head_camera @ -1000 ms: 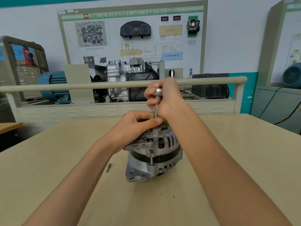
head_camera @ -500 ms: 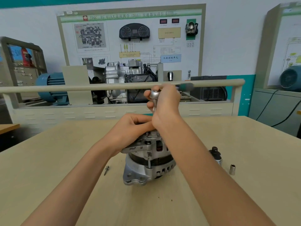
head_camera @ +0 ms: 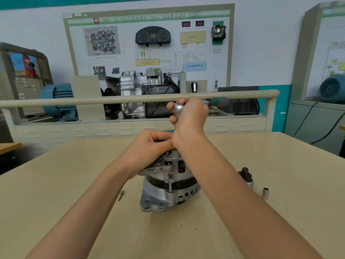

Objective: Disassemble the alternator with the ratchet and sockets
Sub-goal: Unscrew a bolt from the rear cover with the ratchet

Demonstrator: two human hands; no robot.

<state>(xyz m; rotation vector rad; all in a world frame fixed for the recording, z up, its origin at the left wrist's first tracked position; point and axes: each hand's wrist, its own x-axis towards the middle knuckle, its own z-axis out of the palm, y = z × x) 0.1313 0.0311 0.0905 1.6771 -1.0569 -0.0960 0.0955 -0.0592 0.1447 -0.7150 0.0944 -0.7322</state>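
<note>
A silver alternator (head_camera: 168, 189) stands upright in the middle of the beige table (head_camera: 56, 184). My left hand (head_camera: 149, 146) rests on its top and grips the upper housing. Just above, my right hand (head_camera: 190, 116) is closed around the chrome head of the ratchet (head_camera: 178, 107), whose dark green handle points right and looks blurred. The extension runs down from the ratchet head toward the alternator's top, mostly hidden behind my hands. A long through bolt (head_camera: 170, 186) shows on the alternator's side.
A loose screw (head_camera: 121, 195) lies left of the alternator. To its right are a black part (head_camera: 245, 175) and a small chrome socket (head_camera: 265, 193). Behind the table's far edge stand a rail (head_camera: 93, 101) and a gearbox training stand (head_camera: 149, 90).
The view has shifted left, bringing the black part and socket at right into sight. My right hand has turned the ratchet, its handle now swung to the right. The left hand stays on the alternator.
</note>
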